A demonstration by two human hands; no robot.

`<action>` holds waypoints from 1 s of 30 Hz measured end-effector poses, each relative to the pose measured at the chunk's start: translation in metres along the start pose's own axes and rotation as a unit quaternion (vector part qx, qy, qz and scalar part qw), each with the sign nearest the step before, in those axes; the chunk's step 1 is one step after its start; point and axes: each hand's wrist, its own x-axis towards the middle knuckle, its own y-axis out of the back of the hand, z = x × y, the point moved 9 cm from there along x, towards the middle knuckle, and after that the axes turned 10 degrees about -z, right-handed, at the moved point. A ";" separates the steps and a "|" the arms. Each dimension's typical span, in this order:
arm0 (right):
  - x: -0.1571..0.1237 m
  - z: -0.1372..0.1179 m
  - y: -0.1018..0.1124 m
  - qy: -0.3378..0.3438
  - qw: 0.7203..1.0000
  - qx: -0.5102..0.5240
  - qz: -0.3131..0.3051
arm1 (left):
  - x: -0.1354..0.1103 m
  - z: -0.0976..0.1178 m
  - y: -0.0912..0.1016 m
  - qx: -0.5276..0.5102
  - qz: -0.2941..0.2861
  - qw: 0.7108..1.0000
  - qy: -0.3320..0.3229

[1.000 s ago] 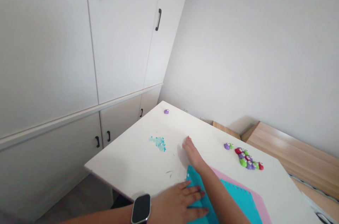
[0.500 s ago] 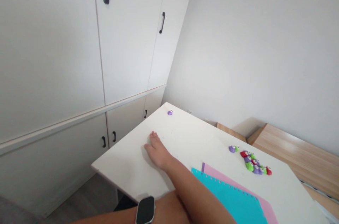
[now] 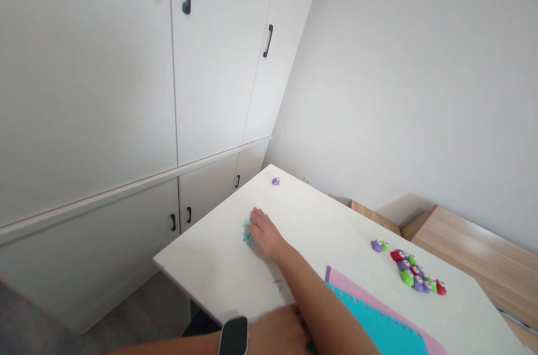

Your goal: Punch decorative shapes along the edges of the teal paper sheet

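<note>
Teal bits (image 3: 247, 233) on the bench (image 3: 218, 246), mostly hidden half a second ago, now show beside your right hand (image 3: 268, 237), seemingly within reach; its fingers extend loosely, grip unclear; your left hand's (image 3: 286, 331) are hidden.

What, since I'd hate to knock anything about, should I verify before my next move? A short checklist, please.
1. Right hand at the turquoise bits: ok, partly covering them.
2. Bits gripped in that hand: cannot tell; its underside is hidden.
3. Left hand fully visible: not ok; the right forearm hides part of it.
4. Single purple piece apart from both hands: ok, near the table's far corner.
5. Clustered pieces apart from both hands: ok.
6. Turquoise sheet covering the pink sheet: not ok; pink edges show.
</note>
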 end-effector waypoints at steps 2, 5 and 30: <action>-0.001 -0.028 -0.023 0.038 0.999 -0.005 -0.029 | -0.005 -0.009 0.001 -0.038 0.012 0.997 0.060; -0.004 -0.053 -0.035 0.088 0.994 0.000 -0.063 | -0.009 -0.016 0.006 -0.061 0.019 0.994 0.084; -0.107 0.079 0.054 -0.166 0.967 0.078 0.178 | -0.003 0.016 0.027 0.031 0.007 0.995 -0.089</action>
